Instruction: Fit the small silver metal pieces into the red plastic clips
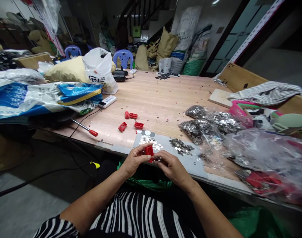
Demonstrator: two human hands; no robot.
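My left hand [136, 160] grips a small red plastic housing [149, 151] between thumb and fingers, just over the table's near edge. Against the housing's right side, my right hand [170, 165] pinches a small dark piece [157, 158], too small to name. Behind the hands, a pile of shiny flat metal pieces [151, 142] and a darker pile of metal pieces [181, 146] lie on a grey sheet [190, 161]. Several similar red plastic parts [139, 125] sit on the wood to the left of the sheet.
Clear bags of metal pieces [200, 129] and a pink basket [240, 112] crowd the right side. A red-handled lever [93, 132] juts out at the left, near a white power strip [107, 101] and blue-white sacks [42, 97]. A cable [42, 175] hangs below the edge.
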